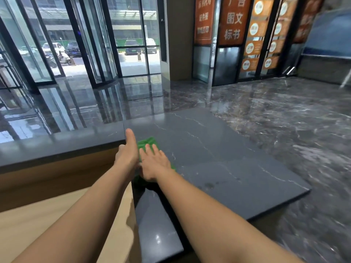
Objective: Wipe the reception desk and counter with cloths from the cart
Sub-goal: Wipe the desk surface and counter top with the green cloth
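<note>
Both bare arms reach forward over the corner of a dark grey stone table veined with thin white lines. A green cloth lies flat on this top near its inner edge — the only cleaning thing in view, with no cart, bucket or other container showing. The right hand rests palm down on the cloth, its fingers spread wide and flat, pressing rather than gripping; green shows beyond the fingertips and at the hand's right side. The left hand sits just beside it at the cloth's left edge, thumb stretched straight out, the other fingers hidden behind the hand, so whether they curl onto the cloth cannot be told. To the left, a lower wooden surface lies beneath the forearm, backed by a wood-faced riser under the stone ledge. Past the table spreads a glossy dark marble floor, reflecting tall glass doors. Orange signs with white characters hang on the far wall — cars are parked outside.
</note>
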Tool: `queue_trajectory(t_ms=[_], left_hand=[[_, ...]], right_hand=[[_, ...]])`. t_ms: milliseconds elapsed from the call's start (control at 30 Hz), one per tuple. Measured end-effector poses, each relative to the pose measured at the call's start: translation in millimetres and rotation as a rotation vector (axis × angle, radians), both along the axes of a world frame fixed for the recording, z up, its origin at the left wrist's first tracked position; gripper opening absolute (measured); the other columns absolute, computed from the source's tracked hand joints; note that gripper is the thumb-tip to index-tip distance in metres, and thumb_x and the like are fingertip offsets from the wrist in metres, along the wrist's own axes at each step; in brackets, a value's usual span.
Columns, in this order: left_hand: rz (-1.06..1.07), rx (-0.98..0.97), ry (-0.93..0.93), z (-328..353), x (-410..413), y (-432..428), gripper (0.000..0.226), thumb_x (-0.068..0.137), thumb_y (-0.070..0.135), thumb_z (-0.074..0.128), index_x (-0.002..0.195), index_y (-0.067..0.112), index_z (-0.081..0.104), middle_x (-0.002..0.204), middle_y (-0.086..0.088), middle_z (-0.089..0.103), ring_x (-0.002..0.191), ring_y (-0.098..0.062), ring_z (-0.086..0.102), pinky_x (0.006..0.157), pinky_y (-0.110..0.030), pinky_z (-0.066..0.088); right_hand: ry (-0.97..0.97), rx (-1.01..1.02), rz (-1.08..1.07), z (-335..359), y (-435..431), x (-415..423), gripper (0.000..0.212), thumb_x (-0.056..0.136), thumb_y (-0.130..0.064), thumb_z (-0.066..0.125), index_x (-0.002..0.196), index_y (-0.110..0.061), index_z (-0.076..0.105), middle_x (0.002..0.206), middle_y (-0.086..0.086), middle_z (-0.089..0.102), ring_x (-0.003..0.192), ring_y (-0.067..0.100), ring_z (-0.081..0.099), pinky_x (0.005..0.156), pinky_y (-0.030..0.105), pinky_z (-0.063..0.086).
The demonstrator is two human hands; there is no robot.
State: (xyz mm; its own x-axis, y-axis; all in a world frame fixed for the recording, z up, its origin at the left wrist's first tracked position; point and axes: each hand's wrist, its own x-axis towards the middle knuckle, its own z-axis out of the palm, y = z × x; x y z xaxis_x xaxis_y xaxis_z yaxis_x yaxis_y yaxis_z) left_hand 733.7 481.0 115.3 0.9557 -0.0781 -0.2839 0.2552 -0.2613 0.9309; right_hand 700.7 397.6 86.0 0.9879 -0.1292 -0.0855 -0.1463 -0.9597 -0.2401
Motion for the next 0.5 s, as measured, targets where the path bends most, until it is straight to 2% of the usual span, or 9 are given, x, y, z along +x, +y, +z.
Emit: queue_trajectory(t_ms=[100,200,333,500], left_hand=[[0.009,0.105,-0.105,17.8,-31.3,-9.6,0.12,0.062,0.093,0.009,0.147,0.012,0.035,0.148,-0.019,0.039,0.133,-0.04,0.039,0.109,-0.056,0.032],[-0.017,0.171,-0.148,19.9,-45.4,-18.3,0.129,0.052,0.097,0.007,0.145,0.014,0.039,0.147,-0.017,0.042,0.132,-0.039,0.041,0.109,-0.057,0.031],[-0.114,0.279,-0.176,20.8,-56.9,-32.3,0.098,0.085,0.08,0.011,0.147,0.01,0.037,0.153,-0.016,0.034,0.141,-0.036,0.031,0.116,-0.055,0.018],[-0.227,0.366,-0.155,13.2,-68.8,-51.5,0.084,0.094,0.068,0.011,0.15,0.009,0.031,0.157,-0.011,0.029,0.144,-0.033,0.024,0.119,-0.052,0.014]], right_hand=[[0.014,-0.025,0.097,-0.5,-9.1,-5.1,0.07,0.1,-0.029,0.042,0.156,-0.015,0.003,0.164,0.007,-0.006,0.15,0.026,-0.007,0.121,0.042,0.003],[0.018,-0.009,0.128,4.1,-31.3,-11.3,0.064,0.101,-0.028,0.036,0.156,-0.019,0.005,0.164,0.003,-0.004,0.15,0.021,-0.006,0.121,0.04,0.003],[0.014,0.009,0.019,9.0,-87.1,-28.3,0.059,0.102,-0.027,0.026,0.157,-0.019,0.007,0.164,0.002,-0.004,0.15,0.019,-0.005,0.12,0.038,0.002],[0.008,-0.021,-0.158,8.4,-184.2,-63.2,0.059,0.101,-0.025,0.027,0.156,-0.017,0.008,0.164,0.004,-0.003,0.151,0.021,-0.003,0.121,0.038,0.006]])
